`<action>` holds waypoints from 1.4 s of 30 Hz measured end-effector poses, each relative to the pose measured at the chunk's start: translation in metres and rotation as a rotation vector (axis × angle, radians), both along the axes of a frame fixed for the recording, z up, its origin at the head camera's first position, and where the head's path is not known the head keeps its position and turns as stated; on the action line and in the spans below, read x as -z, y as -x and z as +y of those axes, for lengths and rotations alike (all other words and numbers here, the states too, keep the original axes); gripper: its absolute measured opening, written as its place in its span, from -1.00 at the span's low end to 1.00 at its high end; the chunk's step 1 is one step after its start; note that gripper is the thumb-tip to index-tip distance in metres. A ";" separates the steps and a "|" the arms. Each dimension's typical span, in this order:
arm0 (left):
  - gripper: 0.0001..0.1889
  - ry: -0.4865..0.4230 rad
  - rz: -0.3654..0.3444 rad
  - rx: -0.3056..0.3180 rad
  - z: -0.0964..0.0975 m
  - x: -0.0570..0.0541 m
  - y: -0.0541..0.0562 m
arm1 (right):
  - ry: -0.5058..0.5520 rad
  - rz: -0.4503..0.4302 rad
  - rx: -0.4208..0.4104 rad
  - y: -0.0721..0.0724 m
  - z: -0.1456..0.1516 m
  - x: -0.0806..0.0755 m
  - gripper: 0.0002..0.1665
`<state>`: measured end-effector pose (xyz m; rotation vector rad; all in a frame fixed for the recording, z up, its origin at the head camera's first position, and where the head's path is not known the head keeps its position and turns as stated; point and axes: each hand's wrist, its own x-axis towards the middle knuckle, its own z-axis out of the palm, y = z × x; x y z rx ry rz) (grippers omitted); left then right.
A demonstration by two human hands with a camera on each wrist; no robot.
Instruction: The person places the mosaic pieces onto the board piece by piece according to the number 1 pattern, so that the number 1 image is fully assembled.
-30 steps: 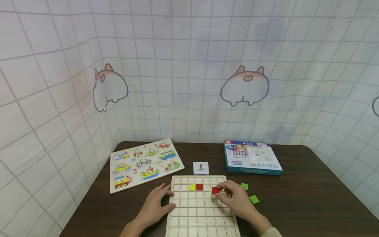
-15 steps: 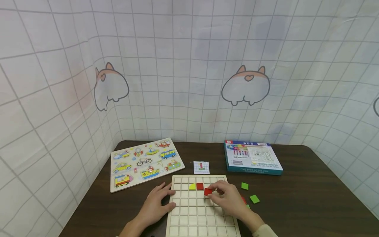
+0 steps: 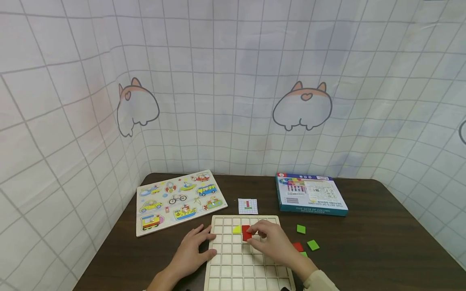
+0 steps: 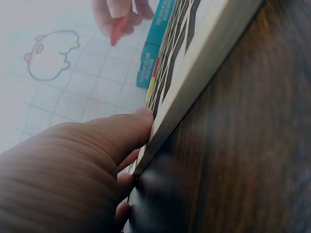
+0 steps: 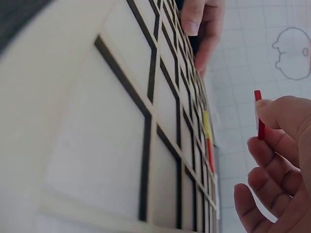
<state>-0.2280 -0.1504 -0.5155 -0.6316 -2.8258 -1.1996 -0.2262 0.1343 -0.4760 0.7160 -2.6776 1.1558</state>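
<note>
In the head view, a pale wooden grid board (image 3: 236,259) lies before me. My right hand (image 3: 274,245) pinches a red square tile (image 3: 246,237) between thumb and fingers. The right wrist view shows that tile (image 5: 260,116) edge-on and raised above the board. Behind it, another red tile (image 3: 246,228) sits in a cell, beside a yellow piece (image 3: 237,229) with a curved edge. My left hand (image 3: 191,251) rests against the board's left side, thumb and fingers spread. Its thumb (image 4: 131,127) touches the board's edge in the left wrist view.
Right of the board lie green tiles (image 3: 301,229) and a red tile (image 3: 297,246), partly near my right wrist. A small pattern card (image 3: 248,206) sits behind the board. Farther back are a vehicle picture puzzle (image 3: 165,210) and a blue-and-white box (image 3: 311,195).
My right hand has moved left with the red tile, to just in front of the one on the board. A loose red tile and a green one have come into view. The left hand stays put.
</note>
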 end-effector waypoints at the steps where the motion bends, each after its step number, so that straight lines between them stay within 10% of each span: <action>1: -0.57 0.000 0.001 -0.001 0.000 0.000 0.000 | 0.000 0.002 -0.002 0.002 -0.001 0.002 -0.88; 42: -0.61 -0.001 0.002 -0.007 0.001 0.001 0.001 | -0.161 -0.051 0.022 0.017 -0.003 0.021 -0.83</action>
